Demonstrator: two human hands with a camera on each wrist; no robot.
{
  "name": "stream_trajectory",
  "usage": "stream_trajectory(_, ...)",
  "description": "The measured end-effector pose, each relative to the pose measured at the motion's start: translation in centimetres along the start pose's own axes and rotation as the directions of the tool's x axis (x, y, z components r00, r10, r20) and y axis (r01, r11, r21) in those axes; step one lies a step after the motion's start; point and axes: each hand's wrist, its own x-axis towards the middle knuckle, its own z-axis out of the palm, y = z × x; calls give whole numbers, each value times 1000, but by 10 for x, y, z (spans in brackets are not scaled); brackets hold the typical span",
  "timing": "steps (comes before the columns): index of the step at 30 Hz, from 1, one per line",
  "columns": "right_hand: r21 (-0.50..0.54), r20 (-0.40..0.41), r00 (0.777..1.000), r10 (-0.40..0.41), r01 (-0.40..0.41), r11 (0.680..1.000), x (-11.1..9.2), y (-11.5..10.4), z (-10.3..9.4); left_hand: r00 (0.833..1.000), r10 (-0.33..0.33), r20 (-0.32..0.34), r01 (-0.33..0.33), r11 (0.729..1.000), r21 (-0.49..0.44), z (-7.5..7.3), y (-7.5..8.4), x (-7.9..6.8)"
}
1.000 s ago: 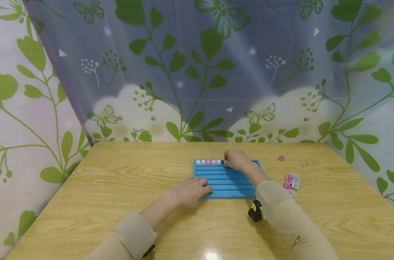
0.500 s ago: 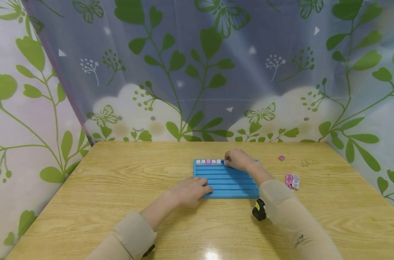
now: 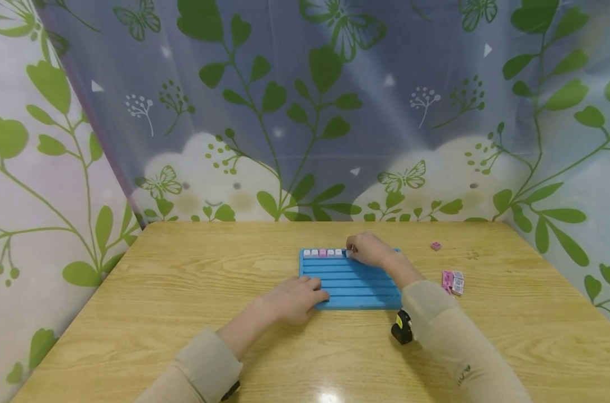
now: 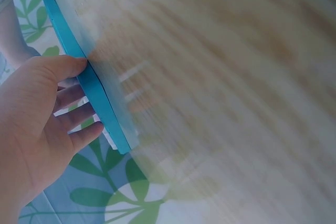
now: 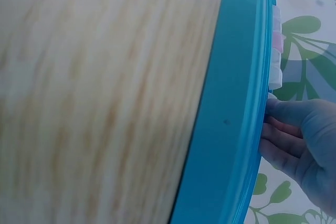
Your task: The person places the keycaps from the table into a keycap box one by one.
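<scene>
"Starting left: the left hand (image 3: 296,300)?"
"Fingers relaxed, resting at the near-left corner of the blue tray (image 3: 356,283), gripping nothing."
"Tray's long axis?"
"Left to right, like its grooves."
"Right hand (image 3: 369,250)?"
"Pinching a white tile (image 3: 349,254) at the far groove, probably seating it; next calls for pressing, then releasing. Its facing is hidden."

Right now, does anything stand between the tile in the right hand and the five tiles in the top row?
Nothing visible does: only a narrow gap separates the white tile in the right hand from the five tiles. The left hand grips the blue tray nearer the wearer, clear.
</scene>
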Motion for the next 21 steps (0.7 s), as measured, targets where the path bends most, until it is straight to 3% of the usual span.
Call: stream_trajectory(21,9,6,999,54,-54,999,7,-5,1,1000,2,-10,-2,1000,7,2,0,0)
